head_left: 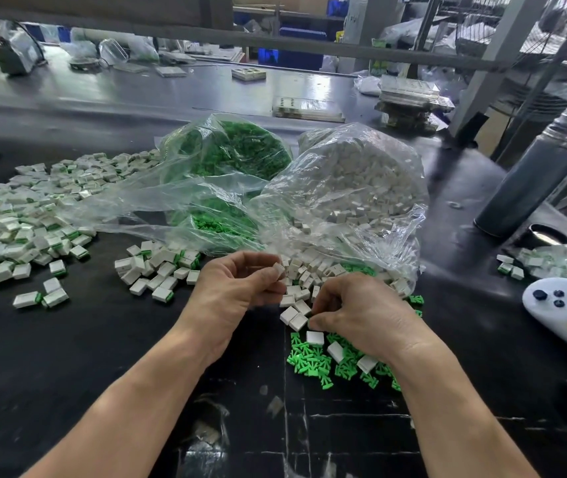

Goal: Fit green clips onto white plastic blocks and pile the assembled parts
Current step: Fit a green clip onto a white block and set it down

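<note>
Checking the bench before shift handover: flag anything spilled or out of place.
White plastic blocks and loose green clips have spilled from the clear plastic bag onto the black table, mixed together beneath the right hand.

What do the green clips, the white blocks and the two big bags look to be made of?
Green clips: moulded plastic, probably; uniform bright colour, slight sheen.
White blocks: matte, opaque plastic, apparently; crisp edges.
Bags: thin, clear plastic film; crinkled, glossy, contents visible through it.
</note>
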Demonstrator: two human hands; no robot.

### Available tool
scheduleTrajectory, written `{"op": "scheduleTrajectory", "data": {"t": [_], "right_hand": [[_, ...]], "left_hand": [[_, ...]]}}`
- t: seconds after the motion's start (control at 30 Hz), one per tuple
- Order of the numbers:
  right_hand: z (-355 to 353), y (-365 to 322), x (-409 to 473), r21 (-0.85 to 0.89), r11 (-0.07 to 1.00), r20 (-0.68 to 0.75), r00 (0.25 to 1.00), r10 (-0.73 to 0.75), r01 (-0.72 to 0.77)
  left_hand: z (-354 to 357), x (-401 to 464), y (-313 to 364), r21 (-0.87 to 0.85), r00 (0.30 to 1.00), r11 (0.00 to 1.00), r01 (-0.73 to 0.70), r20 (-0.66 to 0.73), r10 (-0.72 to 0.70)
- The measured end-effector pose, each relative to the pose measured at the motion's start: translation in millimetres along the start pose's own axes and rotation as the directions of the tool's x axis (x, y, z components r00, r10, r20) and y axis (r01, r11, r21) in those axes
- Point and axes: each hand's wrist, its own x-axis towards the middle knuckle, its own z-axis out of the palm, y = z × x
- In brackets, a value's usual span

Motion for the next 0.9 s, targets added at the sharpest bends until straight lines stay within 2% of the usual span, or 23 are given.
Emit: {"op": "scheduleTrajectory", "data": {"t": [0.7, 0.77, 0.83, 0.9], "right_hand": [[3.7, -3.0, -0.8, -0.046, 0.998, -0.063, 0.997, -0.048, 0.045], [5.2, -2.2, 0.2, 0.038, 0.998, -0.088, 0.995, -0.038, 0.041], [6.1, -1.5, 2.2, 0.223, 0.974, -0.129, 0.991, -0.019, 0.048], [7.1, -1.8, 3.6, 0.427, 0.901, -0.168, 0.986, -0.01, 0.082]], "left_hand": [[4.4, -4.4, 0.0, 0.134, 0.999, 0.99, -0.04, 0.005, 0.04], [4.5, -5.2, 0.7, 0.15, 0.999, 0.987, -0.053, 0.006, 0.053], [4.6, -5.9, 1.2, 0.151, 0.998, 0.987, -0.062, 0.006, 0.062], [5.2, -6.0, 1.1, 0.13, 0.998, 0.989, -0.067, 0.018, 0.066]]}}
